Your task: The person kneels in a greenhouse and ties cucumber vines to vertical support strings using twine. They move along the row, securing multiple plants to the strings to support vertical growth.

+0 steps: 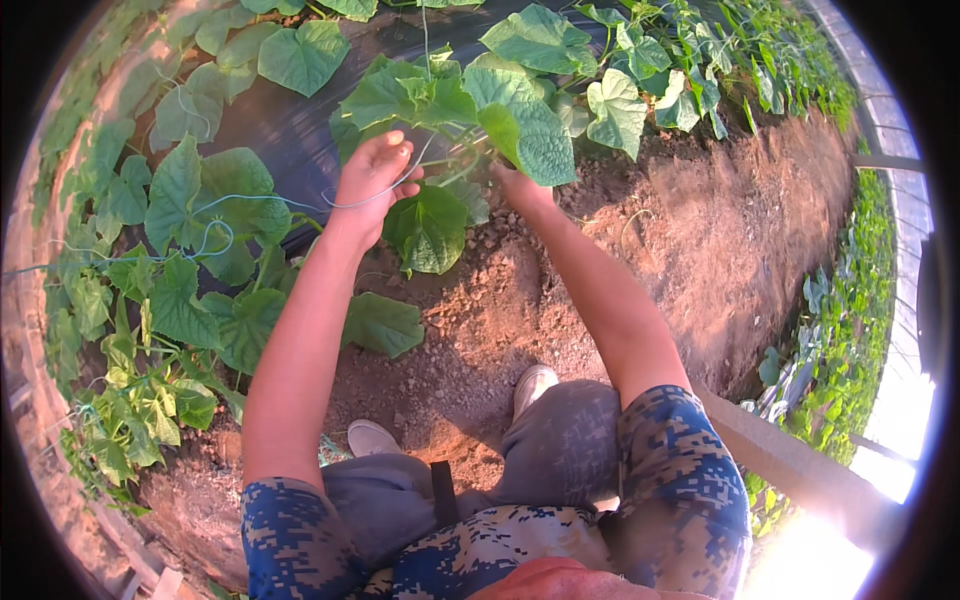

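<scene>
A young cucumber-like vine [424,97] with broad green leaves stands before me. My left hand [375,176] is at its left side, fingers loosely curled and apart. A thin pale-blue string [367,201] lies across that hand and runs off to the left in loose loops. On the right, my right hand [521,187] reaches in at the vine's stem [457,157]. A large leaf [529,127] covers its fingers, so its grip is hidden. Another string [426,37] comes down from above to the vine's top.
Dark plastic mulch film [300,120] covers the bed behind the vine. More leafy vines [217,195] grow at the left, with others [675,67] at upper right. Bare soil [720,225] lies to the right. A beam [795,450] crosses at lower right. My shoes [371,439] stand on the soil.
</scene>
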A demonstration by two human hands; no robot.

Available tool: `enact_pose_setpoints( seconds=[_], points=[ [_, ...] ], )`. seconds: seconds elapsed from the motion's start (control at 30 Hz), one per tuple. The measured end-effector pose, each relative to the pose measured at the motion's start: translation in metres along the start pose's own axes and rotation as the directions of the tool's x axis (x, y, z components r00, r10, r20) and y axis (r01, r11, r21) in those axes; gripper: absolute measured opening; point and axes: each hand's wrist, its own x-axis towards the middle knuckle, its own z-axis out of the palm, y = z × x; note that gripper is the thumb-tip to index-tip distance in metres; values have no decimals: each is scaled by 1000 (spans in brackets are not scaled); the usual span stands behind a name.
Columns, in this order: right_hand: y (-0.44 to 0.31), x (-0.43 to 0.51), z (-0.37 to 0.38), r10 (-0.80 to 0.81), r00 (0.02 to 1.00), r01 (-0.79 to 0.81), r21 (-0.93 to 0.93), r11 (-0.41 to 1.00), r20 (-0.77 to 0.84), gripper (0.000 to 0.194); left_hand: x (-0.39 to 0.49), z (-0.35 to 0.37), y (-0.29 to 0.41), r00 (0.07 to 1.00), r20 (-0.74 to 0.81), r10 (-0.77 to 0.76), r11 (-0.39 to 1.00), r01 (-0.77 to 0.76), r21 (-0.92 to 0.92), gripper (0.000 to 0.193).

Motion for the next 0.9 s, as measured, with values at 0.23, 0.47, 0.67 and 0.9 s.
enact_pose_setpoints(
  seconds=[0.23, 0.47, 0.67, 0.9],
  points=[
    [-69, 30, -22, -393, 910, 384, -90, 919, -130, 40, -26, -10, 1, 993, 7, -119, 939, 110, 326, 37],
    [-17, 57, 13, -400, 916, 400, -9, 917, -44, 21, -61, -6, 10, 974, 131, -184, 892, 110, 438, 35],
    [-5, 68, 32, -393, 911, 387, -75, 919, -124, 18, -110, -16, 5, 923, 298, -243, 778, 2, 628, 35],
    [-57, 35, -32, -124, 990, 142, -422, 895, 71, 42, -220, -67, 22, 820, 328, -468, 607, 29, 794, 40]
  ],
)
